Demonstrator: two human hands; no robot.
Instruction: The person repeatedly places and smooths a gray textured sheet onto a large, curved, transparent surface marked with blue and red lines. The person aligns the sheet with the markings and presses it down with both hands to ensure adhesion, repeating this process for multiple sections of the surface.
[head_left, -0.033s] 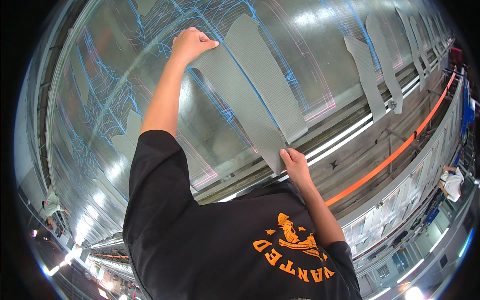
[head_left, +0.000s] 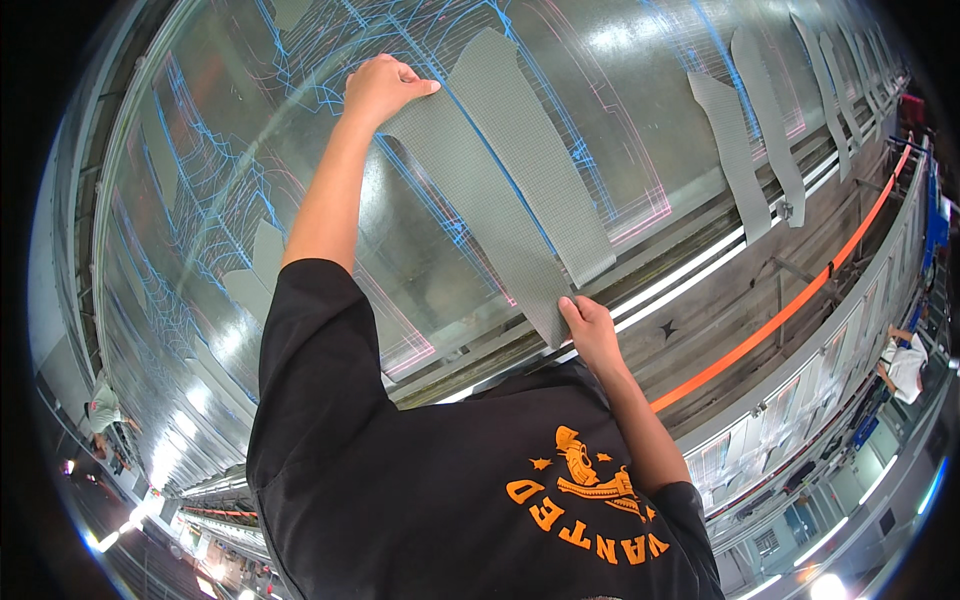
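A long grey fabric panel with a fine grid pattern lies slantwise over a shiny board marked with blue and pink lines. At its upper end my left hand is closed on the edge, with the thumb pointing right and the other fingertips partly hidden. My right hand pinches the panel's lower corner, thumb on top, close to the board's near edge. Just right of this piece, a second grey panel lies flat, a narrow strip with a blue line showing between the two.
More grey pieces lie on the board further right, and pale ones lie to the left. Beyond the near edge run metal rails and an orange strip. Other people stand at the far right and far left.
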